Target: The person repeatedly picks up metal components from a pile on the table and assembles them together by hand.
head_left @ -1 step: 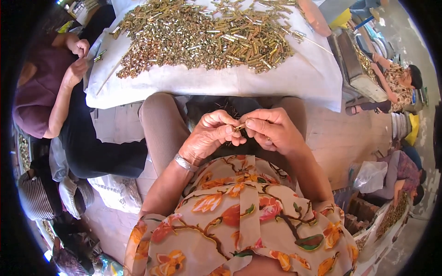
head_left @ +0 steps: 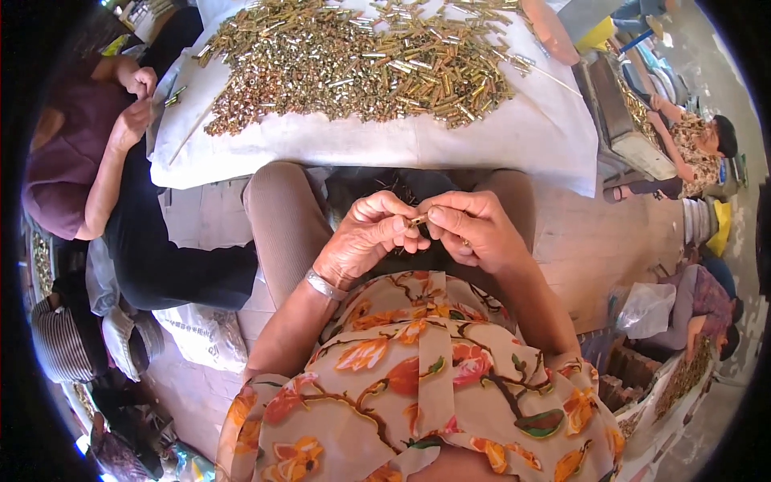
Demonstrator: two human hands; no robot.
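Observation:
Over my lap, my left hand point(head_left: 371, 234) pinches one end of a small gold-coloured metal sleeve point(head_left: 418, 220) between thumb and fingertips. The thumb and forefinger of my right hand point(head_left: 475, 228) close on its other end, so the two hands nearly meet. A tiny shiny metal piece point(head_left: 466, 242) shows at the curled lower fingers of my right hand; its kind is too small to tell. Beyond my knees, a heap of gold-coloured nuts point(head_left: 261, 100) and slim sleeves point(head_left: 450, 80) lies on a white cloth-covered table point(head_left: 345, 145).
Close on the left, a person in a dark top point(head_left: 72, 161) works with both hands at the table's edge. A dark container point(head_left: 361, 183) sits between my knees. At the right are another worker point(head_left: 699, 145), a clear plastic bag point(head_left: 647, 309) and stacked bricks point(head_left: 630, 373).

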